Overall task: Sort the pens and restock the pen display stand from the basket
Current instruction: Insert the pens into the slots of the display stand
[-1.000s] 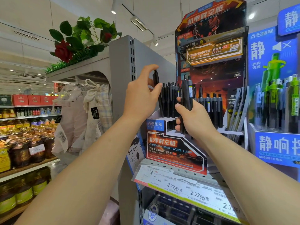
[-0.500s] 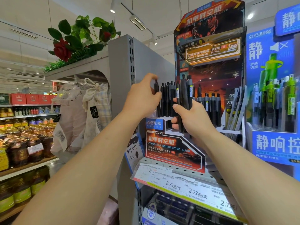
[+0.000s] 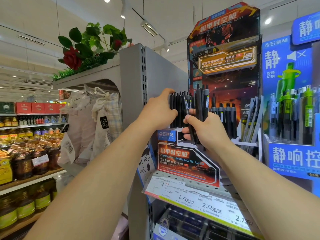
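Note:
A black-and-orange pen display stand (image 3: 187, 158) stands on the shelf in front of me. A row of black pens (image 3: 178, 108) fills its left slots, and more black pens (image 3: 226, 115) stand to the right. My left hand (image 3: 159, 111) curls its fingers round the leftmost pens in the row. My right hand (image 3: 206, 130) grips a bundle of black pens (image 3: 201, 103) upright, just right of that row. The basket is out of view.
A blue stand with green pens (image 3: 294, 115) sits at the right. A grey shelf upright (image 3: 136, 87) rises behind my left hand. Price labels (image 3: 199, 203) line the shelf edge. Cloth bags (image 3: 103, 118) hang at the left, above oil bottles (image 3: 26, 153).
My left hand came down from holding one pen raised above the row to gripping the row's left end. My right hand with its bundle stayed about where it was.

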Demonstrator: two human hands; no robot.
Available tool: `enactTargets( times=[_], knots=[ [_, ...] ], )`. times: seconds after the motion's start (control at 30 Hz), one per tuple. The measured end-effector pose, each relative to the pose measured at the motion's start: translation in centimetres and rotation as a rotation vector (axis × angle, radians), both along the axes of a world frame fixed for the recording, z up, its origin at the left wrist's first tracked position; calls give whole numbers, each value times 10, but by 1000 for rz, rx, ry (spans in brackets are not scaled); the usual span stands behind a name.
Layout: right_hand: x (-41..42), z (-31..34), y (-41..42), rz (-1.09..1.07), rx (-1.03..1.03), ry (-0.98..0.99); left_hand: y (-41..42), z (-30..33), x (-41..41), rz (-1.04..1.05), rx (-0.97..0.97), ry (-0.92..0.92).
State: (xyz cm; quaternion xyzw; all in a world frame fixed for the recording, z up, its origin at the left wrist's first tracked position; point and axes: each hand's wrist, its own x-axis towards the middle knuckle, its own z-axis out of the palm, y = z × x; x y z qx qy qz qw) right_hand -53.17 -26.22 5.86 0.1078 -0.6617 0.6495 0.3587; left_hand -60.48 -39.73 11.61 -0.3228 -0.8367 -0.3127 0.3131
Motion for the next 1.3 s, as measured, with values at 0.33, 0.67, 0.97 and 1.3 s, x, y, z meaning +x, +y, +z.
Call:
enactTargets(
  times=[0.33, 0.67, 0.97, 1.3],
  knots=[
    [-6, 0, -1, -5, 23, -3, 12, -25, 11, -46, 467, 135],
    [-5, -3, -3, -42, 73, 21, 34, -38, 11, -93, 548, 58],
    [-11, -1, -1, -73, -72, 12, 26, -42, 14, -203, 680, 12],
    [-14, 1, 3, -89, -48, -66, 0, -28, 13, -251, 838, 277]
  ],
)
